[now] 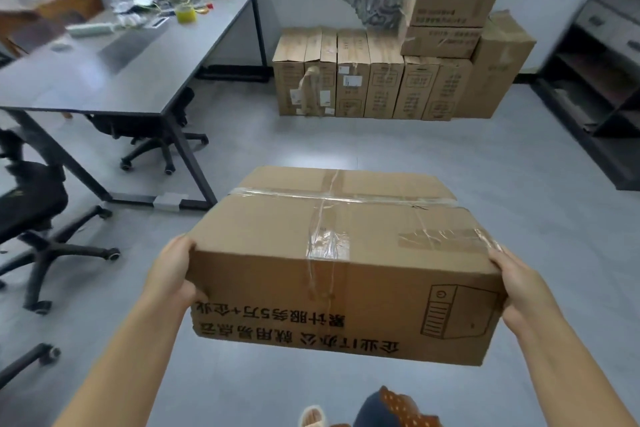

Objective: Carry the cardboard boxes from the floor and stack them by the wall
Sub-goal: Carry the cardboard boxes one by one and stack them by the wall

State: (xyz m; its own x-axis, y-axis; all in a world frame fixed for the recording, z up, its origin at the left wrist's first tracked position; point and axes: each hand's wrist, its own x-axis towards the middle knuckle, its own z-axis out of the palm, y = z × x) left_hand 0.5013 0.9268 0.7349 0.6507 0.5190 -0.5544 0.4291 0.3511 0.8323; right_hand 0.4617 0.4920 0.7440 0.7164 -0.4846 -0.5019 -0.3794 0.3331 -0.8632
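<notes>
I have the cardboard box [332, 263] up off the floor [450, 163], held out in front of me at about waist height, its taped top facing up and its printed side toward me with the lettering upside down. My left hand [173, 274] presses the left end, fingers [199, 296] curled under the lower edge; my right hand [519, 288] clamps the right end, its fingers hidden behind the box. Ahead, against the wall [311, 7], stands a row of upright boxes [367, 80], with two smaller boxes [446, 17] stacked on their right part. A grey desk [114, 62] and office chairs [38, 211] sit to my left, dark shelving [595, 80] to my right.
</notes>
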